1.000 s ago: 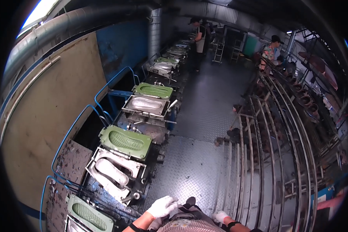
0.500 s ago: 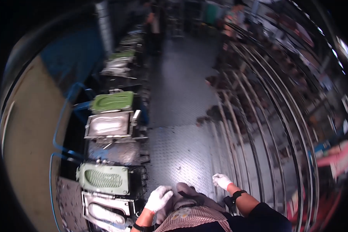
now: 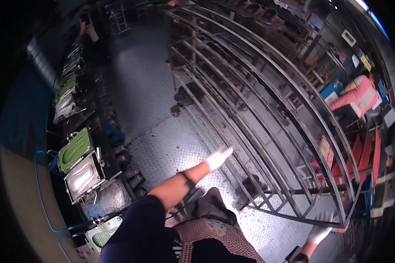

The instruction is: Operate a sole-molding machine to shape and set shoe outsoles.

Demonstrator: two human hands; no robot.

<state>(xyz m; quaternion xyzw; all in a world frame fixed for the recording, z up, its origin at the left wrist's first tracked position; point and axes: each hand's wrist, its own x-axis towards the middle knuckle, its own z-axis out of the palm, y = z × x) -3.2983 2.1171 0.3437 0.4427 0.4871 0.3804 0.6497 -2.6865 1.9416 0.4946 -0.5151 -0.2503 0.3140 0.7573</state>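
My left hand (image 3: 218, 159), in a white glove, reaches out at the centre with its fingers stretched toward the nearest rails of a metal rack (image 3: 289, 206). I cannot tell whether it touches a rail. My right hand (image 3: 321, 229), gloved in white too, is at the lower right by the rack's near end bar. Its fingers look spread and are slightly blurred; nothing shows in them. The rack is long, with several parallel bars that run away to the far left.
Along the left stands a row of opened moulds with shoe-sole shapes: a green plate (image 3: 76, 150), a silver plate (image 3: 82, 177) and a pale green plate (image 3: 103, 233). Patterned metal floor (image 3: 156, 147) runs between moulds and rack. A person in pink (image 3: 360, 96) is at the right; another person (image 3: 88, 28) stands far left.
My view has turned right, so the moulds have shifted left and the rack fills more of it. My left arm has swung across toward the rack; my right hand has moved to its near end.
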